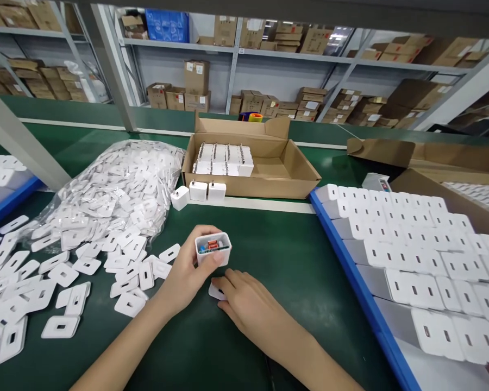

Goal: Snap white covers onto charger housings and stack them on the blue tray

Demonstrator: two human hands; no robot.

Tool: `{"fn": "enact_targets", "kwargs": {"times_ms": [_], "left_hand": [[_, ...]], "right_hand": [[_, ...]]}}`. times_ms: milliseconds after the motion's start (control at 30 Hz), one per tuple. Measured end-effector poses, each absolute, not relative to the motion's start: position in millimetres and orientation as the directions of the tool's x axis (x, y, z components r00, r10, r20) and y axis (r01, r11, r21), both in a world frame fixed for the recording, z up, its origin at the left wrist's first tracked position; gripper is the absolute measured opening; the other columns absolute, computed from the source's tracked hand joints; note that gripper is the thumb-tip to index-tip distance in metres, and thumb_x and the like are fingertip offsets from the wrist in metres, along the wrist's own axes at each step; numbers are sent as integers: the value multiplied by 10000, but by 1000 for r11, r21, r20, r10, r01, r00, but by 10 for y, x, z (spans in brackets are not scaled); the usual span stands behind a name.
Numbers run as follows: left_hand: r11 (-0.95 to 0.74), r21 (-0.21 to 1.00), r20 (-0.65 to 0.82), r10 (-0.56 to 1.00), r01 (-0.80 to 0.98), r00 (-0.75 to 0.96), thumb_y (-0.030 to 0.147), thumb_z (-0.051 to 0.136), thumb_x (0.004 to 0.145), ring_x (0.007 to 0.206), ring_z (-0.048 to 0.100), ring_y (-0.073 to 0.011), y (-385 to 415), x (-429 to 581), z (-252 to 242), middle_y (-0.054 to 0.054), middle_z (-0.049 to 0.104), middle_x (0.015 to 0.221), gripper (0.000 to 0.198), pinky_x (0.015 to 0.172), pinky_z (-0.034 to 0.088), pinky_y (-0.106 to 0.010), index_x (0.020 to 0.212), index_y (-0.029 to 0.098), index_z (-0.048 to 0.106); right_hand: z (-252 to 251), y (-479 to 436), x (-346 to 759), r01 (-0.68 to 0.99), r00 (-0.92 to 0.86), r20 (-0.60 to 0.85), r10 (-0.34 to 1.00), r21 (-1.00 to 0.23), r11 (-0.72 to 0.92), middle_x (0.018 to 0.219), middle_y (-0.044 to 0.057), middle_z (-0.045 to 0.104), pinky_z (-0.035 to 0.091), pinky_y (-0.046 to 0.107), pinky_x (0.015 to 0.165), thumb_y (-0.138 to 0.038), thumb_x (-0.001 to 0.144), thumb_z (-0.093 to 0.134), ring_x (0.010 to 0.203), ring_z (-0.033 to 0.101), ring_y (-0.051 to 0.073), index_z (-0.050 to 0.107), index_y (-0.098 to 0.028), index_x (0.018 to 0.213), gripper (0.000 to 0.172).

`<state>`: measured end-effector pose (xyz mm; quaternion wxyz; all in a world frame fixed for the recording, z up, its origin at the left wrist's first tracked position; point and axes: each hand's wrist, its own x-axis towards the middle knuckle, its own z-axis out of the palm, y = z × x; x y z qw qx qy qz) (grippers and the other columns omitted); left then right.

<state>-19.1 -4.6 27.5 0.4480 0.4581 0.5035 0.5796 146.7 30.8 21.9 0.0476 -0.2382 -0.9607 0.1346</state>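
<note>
1. Markings. Shelf cartons (pixel 196 77) at the rear carry white labels & dark print; text too small to read. A boxed item (pixel 375 182) beside the R tray has a colored panel; wording n/a at this res. No brand can be made out.

2. L grip. My L hand (pixel 189 274) is closed around a white plastic housing (pixel 225 257), thumb on the near wall, fingers behind & along the L side. Housing is held above the surface (pixel 179 353), open end facing up toward me. Inside: PCB assy w/ red component (pixel 213 244) approx. center & blue component (pixel 202 250) to the L.

3. R grip. My R hand (pixel 244 304) is low over the surface, fingertips on the R end of a white cover plate (pixel 215 292), just below & near the housing. Plate is partly hidden by my fingers; can't tell if the R grip is clamped or only touching.

4. Surroundings. L: clear plastic bag (pixel 122 168) full of cover plates, w/ loose slotted plates (pixel 61 327) spilling toward me. Ctr. rear: open cardboard box (pixel 252 187), part-filled w/ rows of white units (pixel 224 157); three white units (pixel 198 191) sit in front of its L portion. R: blue-edged tray (pixel 352 277) w/ stepped rows of slotted white housings (pixel 411 258).
</note>
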Motion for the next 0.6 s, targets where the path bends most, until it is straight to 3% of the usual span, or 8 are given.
{"fn": "enact_targets", "kwargs": {"times_ms": [133, 200, 367, 467, 600], "left_hand": [[-72, 997, 71, 996, -7, -53, 347, 676, 847, 893, 617, -188, -79, -162, 257, -19, 625, 984, 269, 738, 488, -266, 1062, 246, 550], [-59, 998, 59, 998, 18, -28, 311, 691, 826, 848, 612, -172, -89, -142, 264, -12, 621, 970, 247, 730, 485, -262, 1029, 243, 567], [21, 997, -23, 999, 74, 26, 271, 722, 763, 776, 605, -152, -94, -79, 328, 5, 658, 915, 236, 671, 458, -235, 973, 241, 620], [48, 992, -55, 996, 118, 63, 242, 726, 742, 710, 579, -133, -80, -44, 345, 29, 654, 844, 218, 625, 430, -217, 945, 249, 647], [34, 991, -45, 996, 133, 81, 247, 709, 770, 808, 592, -165, -79, -34, 327, 6, 630, 924, 269, 719, 468, -246, 1033, 270, 656]], "right_hand": [[148, 384, 1517, 426, -826, 153, 542, -460, 779, 1006, 66, 641, 564, 326, 714, -83, 927, 536, 887, 655, 214, 612, -216, 1070, 209], [133, 462, 1575, 426, -789, 166, 592, -547, 721, 914, 51, 650, 554, 309, 676, -92, 949, 491, 820, 651, 200, 643, -215, 987, 200], [259, 648, 1698, 425, -654, 119, 747, -759, 493, 794, 21, 677, 517, 266, 619, -159, 938, 519, 711, 647, 161, 713, -215, 817, 235], [375, 694, 1741, 303, -561, 25, 827, -924, 234, 822, 23, 698, 523, 251, 616, -252, 883, 616, 734, 666, 161, 761, -232, 797, 169], [420, 694, 1763, 133, -487, -13, 873, -989, 59, 810, 30, 690, 551, 274, 657, -376, 819, 698, 726, 649, 167, 776, -227, 774, 173]]}}
